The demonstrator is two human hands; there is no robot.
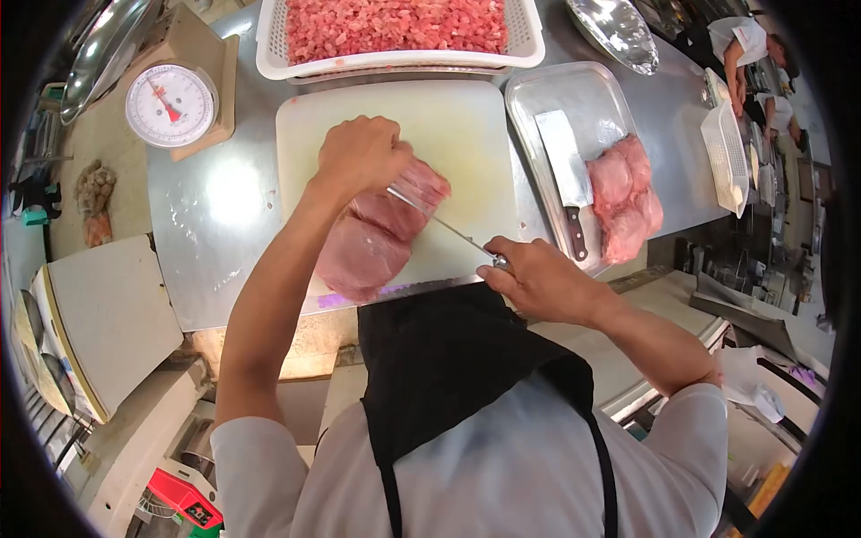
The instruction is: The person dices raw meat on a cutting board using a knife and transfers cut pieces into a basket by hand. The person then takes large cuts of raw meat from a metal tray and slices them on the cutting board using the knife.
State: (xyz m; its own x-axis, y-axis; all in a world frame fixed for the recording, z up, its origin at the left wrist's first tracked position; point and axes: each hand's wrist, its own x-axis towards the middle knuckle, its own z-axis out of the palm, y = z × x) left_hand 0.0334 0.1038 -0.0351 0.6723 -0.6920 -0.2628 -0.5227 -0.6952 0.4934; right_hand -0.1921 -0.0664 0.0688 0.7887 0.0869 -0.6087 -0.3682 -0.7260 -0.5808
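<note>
A large piece of raw meat (366, 255) lies on the white cutting board (475, 134), near its front edge. My right hand (543, 280) is closed round the handle of a slim knife (457, 233). Its blade points up and to the left, and its far end reaches the upper part of the meat. My left hand (363, 154) is curled over the top end of the meat, close to the blade, with its fingertips partly hidden. I cannot tell how deep the blade sits in the meat.
Beyond the board stands a white basket (400, 65) of diced meat. On the right, a metal tray (529, 85) holds a cleaver (565, 157) and another meat piece (625, 197). A dial scale (170, 104) stands at the left. Other people (740, 54) are at the far right.
</note>
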